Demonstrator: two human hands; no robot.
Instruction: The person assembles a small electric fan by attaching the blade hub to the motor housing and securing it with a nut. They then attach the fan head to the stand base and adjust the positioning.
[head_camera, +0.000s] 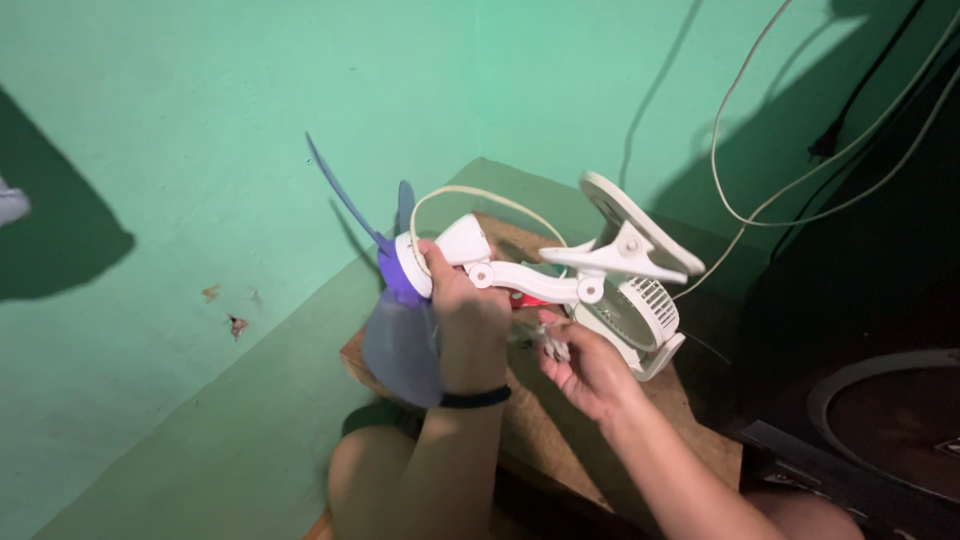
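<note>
Small white clip fan (560, 275), guard off, held up over a brown table (560, 440) in a green corner. Purple blades (400, 330) bare and still on the hub, so judged part-way stripped down, with blades and body yet to part. Left hand (465, 300) closed round the motor housing behind the blades. Right hand (590, 370) lower, fingers curled about small parts under the arm; exact grip hard to tell. Clamp (630, 235) sticking up right, round white grille piece (640, 320) below it. Red bit (530, 298) beneath the arm. White cords (800, 190) on the wall. Dark speaker (880, 400) at right. No packages, labels or signs visible.
</note>
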